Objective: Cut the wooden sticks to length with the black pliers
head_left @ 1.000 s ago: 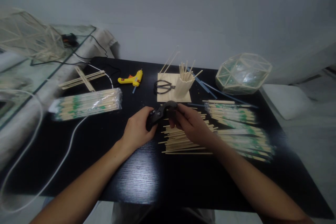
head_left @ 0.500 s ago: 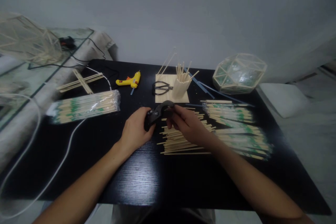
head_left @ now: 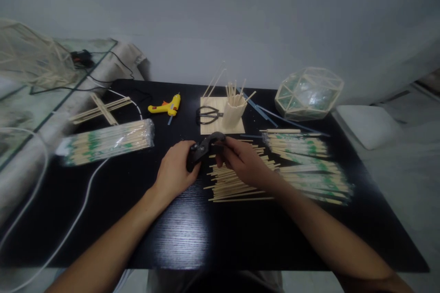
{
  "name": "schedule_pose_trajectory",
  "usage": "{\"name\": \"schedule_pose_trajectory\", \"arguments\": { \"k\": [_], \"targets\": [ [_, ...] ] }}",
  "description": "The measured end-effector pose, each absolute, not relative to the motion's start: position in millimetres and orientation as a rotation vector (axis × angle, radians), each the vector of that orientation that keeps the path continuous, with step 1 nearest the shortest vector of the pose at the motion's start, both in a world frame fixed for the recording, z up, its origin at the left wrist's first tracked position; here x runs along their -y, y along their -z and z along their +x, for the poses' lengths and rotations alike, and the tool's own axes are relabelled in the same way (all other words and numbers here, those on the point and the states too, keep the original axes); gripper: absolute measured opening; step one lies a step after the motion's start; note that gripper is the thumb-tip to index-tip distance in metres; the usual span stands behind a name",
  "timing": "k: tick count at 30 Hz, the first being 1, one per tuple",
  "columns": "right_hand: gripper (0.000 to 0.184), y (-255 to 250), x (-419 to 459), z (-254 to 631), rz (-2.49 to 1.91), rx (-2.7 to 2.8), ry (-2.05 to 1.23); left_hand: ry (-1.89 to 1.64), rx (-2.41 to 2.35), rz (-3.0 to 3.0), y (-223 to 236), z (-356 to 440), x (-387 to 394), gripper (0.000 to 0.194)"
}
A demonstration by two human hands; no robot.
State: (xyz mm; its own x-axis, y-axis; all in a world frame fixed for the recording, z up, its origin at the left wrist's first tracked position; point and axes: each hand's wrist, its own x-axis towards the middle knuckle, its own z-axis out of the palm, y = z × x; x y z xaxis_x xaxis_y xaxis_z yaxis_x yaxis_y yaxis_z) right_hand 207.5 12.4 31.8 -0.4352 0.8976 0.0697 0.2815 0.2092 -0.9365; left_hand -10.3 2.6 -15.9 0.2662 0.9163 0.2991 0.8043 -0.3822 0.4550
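At the far left, a pale openwork frame (head_left: 34,57) sits on a glass-topped surface (head_left: 19,110). Next, on the black table (head_left: 113,219), come crossed bundles of sticks (head_left: 104,109), then a plastic-wrapped packet of sticks (head_left: 110,143) in front of them, with a white cable (head_left: 90,183) curving past. A yellow glue gun (head_left: 167,106) lies behind the left hand (head_left: 176,165), whose fingers are closed around one end of a dark hand tool (head_left: 206,145). The tool is held over the middle of the table, in front of a wooden board (head_left: 206,129) bearing black-handled scissors (head_left: 209,115) and an upright holder (head_left: 233,115) full of sticks. The right hand (head_left: 246,161) has its fingers bent together at the tool's other end; whether they pinch the tool or something small there, I cannot tell. Loose sticks (head_left: 228,185) lie beneath that hand. Further right are opened packets (head_left: 314,171), with a faceted stick frame (head_left: 309,94) behind them and a white seat (head_left: 369,126) beyond the table's edge.
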Motion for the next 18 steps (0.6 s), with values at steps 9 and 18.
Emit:
{"name": "schedule_pose_trajectory", "arguments": {
  "k": [9, 18],
  "targets": [
    [0.029, -35.5, -13.2, 208.5, -1.088, 1.876, -1.185, -0.779, -1.581, 2.245, 14.8, -9.7, -1.9, 0.027],
    [0.029, -32.2, -14.3, 208.6, -1.06, 1.877, -1.188, -0.789, -1.566, 2.234, 14.1, -8.0, -1.3, 0.024]
  ]
}}
